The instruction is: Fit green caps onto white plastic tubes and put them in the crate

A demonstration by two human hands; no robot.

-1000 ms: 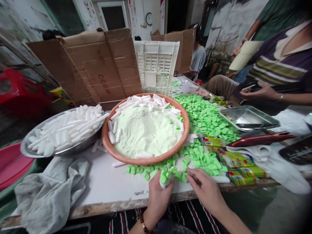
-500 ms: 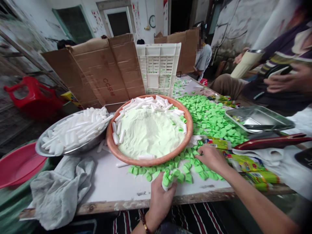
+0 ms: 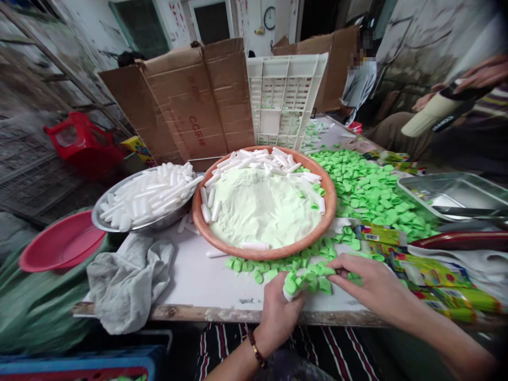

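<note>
My left hand (image 3: 278, 309) is closed round a small white plastic tube (image 3: 288, 295) with a green cap (image 3: 291, 280) at its upper end, near the table's front edge. Close by on its right, my right hand (image 3: 369, 283) pinches another green cap (image 3: 326, 270) between thumb and fingers. Loose green caps (image 3: 361, 193) lie around both hands and spread to the back right. Just beyond stands a round terracotta-coloured basin (image 3: 201, 233) of pale green powder (image 3: 262, 206). White tubes (image 3: 260, 159) and a few green caps rest on the powder along its edge.
A metal bowl (image 3: 97, 219) heaped with white tubes stands left, beside a grey cloth (image 3: 127, 280) and pink basin (image 3: 35, 256). Cardboard (image 3: 198, 100) and a white crate (image 3: 286, 100) rise behind. Printed packets (image 3: 432, 272) and a metal tray (image 3: 456, 196) lie right. A person's hand holds a cream tumbler (image 3: 426, 114).
My right hand has come from the caps at the right to beside my left hand, now pinching a green cap. The view has swung left. The other person's tumbler has tilted further.
</note>
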